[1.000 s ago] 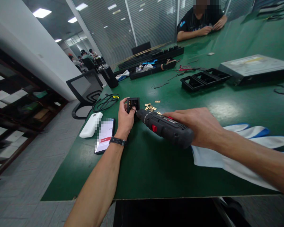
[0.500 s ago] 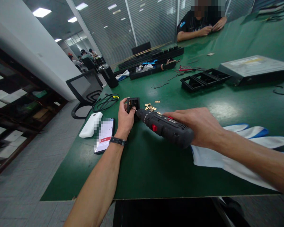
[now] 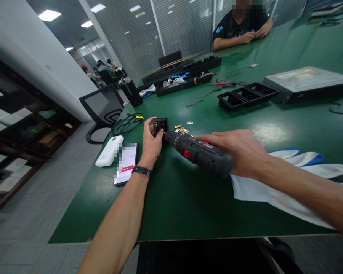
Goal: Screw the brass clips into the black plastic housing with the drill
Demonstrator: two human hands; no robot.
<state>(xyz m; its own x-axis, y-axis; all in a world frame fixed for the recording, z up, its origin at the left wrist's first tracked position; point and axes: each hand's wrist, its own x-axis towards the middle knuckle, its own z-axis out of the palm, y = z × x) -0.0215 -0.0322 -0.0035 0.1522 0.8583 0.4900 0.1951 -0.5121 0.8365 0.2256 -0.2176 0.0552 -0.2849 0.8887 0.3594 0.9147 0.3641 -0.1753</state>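
Note:
My left hand (image 3: pixel 152 141) is closed around a small black open-framed part (image 3: pixel 161 122), holding it upright on the green table (image 3: pixel 183 213). Its thumb lies along the near side of the frame. In my right hand (image 3: pixel 240 152) is a black cordless drill (image 3: pixel 198 152) with red switches, gripped by its handle and pointing left. The drill's tip reaches the frame close to my left thumb; whether it touches a screw there is too small to tell. Several small brass-coloured plates (image 3: pixel 182 130) with holes lie just behind the drill's chuck.
A phone (image 3: pixel 126 163) and a white power bank (image 3: pixel 109 151) lie left of my wrist, a coiled cable (image 3: pixel 128 123) behind. White gloves (image 3: pixel 254 190) lie under my right forearm. Further back are a black three-bay frame (image 3: pixel 247 96), a metal box (image 3: pixel 308 83) and a seated person (image 3: pixel 240 30).
Almost nothing differs. Both hands, the drill and the black part keep their places, and the view has shifted very slightly.

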